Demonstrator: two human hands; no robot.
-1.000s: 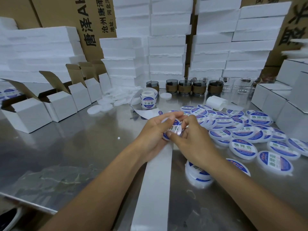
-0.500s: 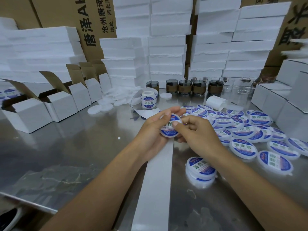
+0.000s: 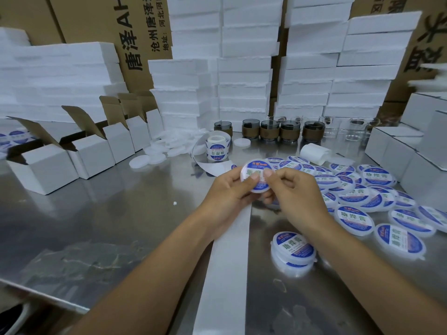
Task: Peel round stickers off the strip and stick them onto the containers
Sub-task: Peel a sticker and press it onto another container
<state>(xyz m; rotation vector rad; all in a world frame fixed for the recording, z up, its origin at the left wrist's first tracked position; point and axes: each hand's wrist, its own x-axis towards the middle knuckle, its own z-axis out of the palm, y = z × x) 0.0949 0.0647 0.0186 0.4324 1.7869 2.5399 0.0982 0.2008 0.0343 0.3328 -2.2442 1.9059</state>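
Labelling bench: my left hand (image 3: 225, 193) and right hand (image 3: 298, 197) both pinch one stickered container (image 3: 256, 166), thumbs pressed on its face, above the backing strip (image 3: 225, 262).

surface: reflective stainless-steel tabletop (image 3: 96, 226) | back: stacked white foam slabs (image 3: 244, 68) before brown printed cardboard cartons (image 3: 96, 27) | left: row of open white boxes (image 3: 94, 155) | light: even, soft glare on steel
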